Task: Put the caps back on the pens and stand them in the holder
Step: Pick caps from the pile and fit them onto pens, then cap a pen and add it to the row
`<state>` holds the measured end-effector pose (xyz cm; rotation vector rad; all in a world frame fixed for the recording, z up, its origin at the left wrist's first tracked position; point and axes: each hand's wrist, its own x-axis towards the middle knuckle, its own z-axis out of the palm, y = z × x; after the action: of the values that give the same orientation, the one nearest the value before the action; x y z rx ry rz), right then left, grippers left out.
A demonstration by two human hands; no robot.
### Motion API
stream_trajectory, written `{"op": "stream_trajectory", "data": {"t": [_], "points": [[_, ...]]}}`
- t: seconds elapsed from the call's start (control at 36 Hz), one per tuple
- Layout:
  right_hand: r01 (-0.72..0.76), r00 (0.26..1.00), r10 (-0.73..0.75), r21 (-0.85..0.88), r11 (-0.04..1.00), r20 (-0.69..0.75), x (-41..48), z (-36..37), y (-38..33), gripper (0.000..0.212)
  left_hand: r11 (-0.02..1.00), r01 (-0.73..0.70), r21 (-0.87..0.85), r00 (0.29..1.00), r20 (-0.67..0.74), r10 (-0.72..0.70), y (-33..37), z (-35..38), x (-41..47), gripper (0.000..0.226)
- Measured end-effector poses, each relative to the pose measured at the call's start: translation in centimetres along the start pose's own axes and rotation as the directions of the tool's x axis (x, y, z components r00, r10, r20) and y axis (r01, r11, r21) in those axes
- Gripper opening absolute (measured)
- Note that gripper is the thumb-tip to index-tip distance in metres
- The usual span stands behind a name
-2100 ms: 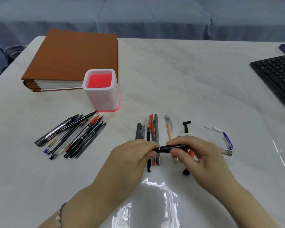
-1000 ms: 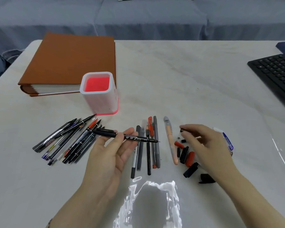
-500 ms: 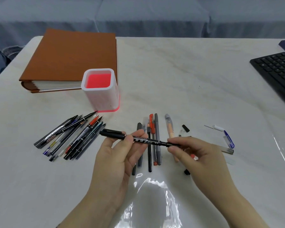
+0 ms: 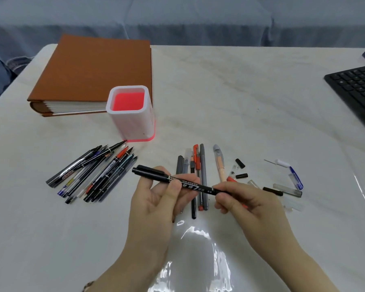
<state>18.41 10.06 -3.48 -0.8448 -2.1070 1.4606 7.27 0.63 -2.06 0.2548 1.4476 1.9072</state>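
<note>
A black marker pen (image 4: 156,175) lies across both hands above the table, its capped end pointing left. My left hand (image 4: 156,199) pinches its middle, and my right hand (image 4: 240,199) grips its right end, which my fingers hide. The white holder (image 4: 133,125) with a pink inside stands empty behind. A pile of pens (image 4: 93,173) lies to its lower left. A row of pens (image 4: 198,165) lies under my hands. Loose caps (image 4: 240,165) are scattered to the right.
A thick brown book (image 4: 93,72) lies behind the holder. A black keyboard (image 4: 358,91) sits at the right edge. Clear and blue caps (image 4: 295,180) lie at the far right. A glossy film covers the near table and reflects light.
Since two seconds ago my left hand lifted the black marker and my right hand fetched something from the caps. My right hand has now come to the pen's right end.
</note>
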Motion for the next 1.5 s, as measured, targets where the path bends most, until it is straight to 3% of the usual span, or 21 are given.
{"op": "stream_trajectory", "data": {"t": [0.11, 0.17, 0.28, 0.33, 0.44, 0.5, 0.56, 0.58, 0.67, 0.94, 1.0, 1.03, 1.14, 1.19, 1.36, 1.5], "points": [[-0.002, 0.976, 0.06, -0.269, 0.963, 0.209, -0.2, 0.2, 0.3, 0.03, 0.985, 0.029, 0.173, 1.0, 0.007, -0.031, -0.5, -0.5, 0.4, 0.009], [0.045, 0.968, 0.048, -0.357, 0.933, 0.248, 0.0, 0.6, 0.6, 0.015, 0.956, 0.053, 0.288, 0.998, 0.017, -0.061, -0.8, -0.8, 0.7, 0.005], [0.037, 0.97, 0.065, -0.408, 0.912, 0.235, 0.8, 1.1, 1.1, 0.017, 0.842, -0.006, 0.54, 0.999, 0.034, -0.015, -1.4, -2.3, 1.8, 0.007], [-0.044, 0.983, 0.105, -0.366, 0.93, 0.148, 1.2, 1.1, 1.3, 0.015, 0.708, -0.084, 0.701, 0.994, 0.01, 0.108, -1.3, -4.1, 2.7, 0.004], [-0.165, 0.986, 0.153, -0.276, 0.947, -0.063, 2.0, 1.6, 2.0, 0.019, 0.239, -0.17, 0.956, 0.936, 0.08, 0.344, -0.9, -8.7, 4.8, 0.017], [-0.195, 0.981, 0.182, -0.277, 0.941, -0.071, 2.6, 2.1, 2.2, 0.023, 0.086, -0.16, 0.983, 0.924, 0.119, 0.364, -1.1, -10.4, 5.7, 0.015], [-0.207, 0.978, 0.198, -0.318, 0.925, -0.06, 3.1, 2.7, 2.4, 0.014, 0.001, -0.17, 0.985, 0.923, 0.159, 0.35, -1.4, -11.3, 6.2, 0.011], [-0.205, 0.978, 0.199, -0.347, 0.915, -0.055, 3.4, 3.2, 2.6, 0.021, -0.034, -0.178, 0.984, 0.92, 0.178, 0.348, -1.5, -11.5, 6.3, 0.011], [-0.146, 0.988, 0.155, -0.42, 0.896, -0.012, 3.7, 4.4, 2.7, 0.037, -0.076, -0.164, 0.984, 0.915, 0.18, 0.36, -1.8, -11.4, 6.5, 0.01], [-0.037, 0.998, 0.058, -0.52, 0.853, 0.024, 3.1, 4.1, 2.8, 0.028, -0.327, -0.118, 0.938, 0.956, 0.196, 0.217, -1.6, -10.6, 7.5, 0.025], [-0.056, 0.998, 0.07, -0.53, 0.846, 0.007, 2.4, 2.8, 3.4, 0.025, -0.296, -0.145, 0.944, 0.96, 0.206, 0.188, -1.6, -10.1, 7.3, 0.014], [-0.073, 0.997, 0.081, -0.534, 0.842, -0.01, 2.1, 2.0, 3.7, 0.024, -0.235, -0.162, 0.958, 0.958, 0.211, 0.197, -1.6, -9.7, 7.1, 0.005], [-0.173, 0.985, 0.133, -0.586, 0.792, -0.11, 1.1, -2.4, 4.9, 0.018, 0.128, -0.174, 0.976, 0.965, 0.142, 0.221, -1.6, -7.4, 6.1, 0.013], [-0.227, 0.973, 0.161, -0.61, 0.759, -0.163, 0.9, -4.7, 5.5, 0.015, 0.227, -0.206, 0.952, 0.966, 0.16, 0.204, -1.5, -6.2, 5.4, 0.015], [-0.305, 0.948, 0.289, -0.638, 0.707, -0.133, 0.2, -9.8, 6.2, 0.025, 0.321, -0.269, 0.908, 0.962, 0.239, 0.132, -1.4, -4.0, 3.9, 0.012], [-0.312, 0.934, 0.34, -0.724, 0.615, -0.114, -0.2, -10.7, 7.6, 0.009, 0.34, -0.284, 0.896, 0.959, 0.274, 0.077, -1.9, -3.3, 3.3, 0.014]]}}
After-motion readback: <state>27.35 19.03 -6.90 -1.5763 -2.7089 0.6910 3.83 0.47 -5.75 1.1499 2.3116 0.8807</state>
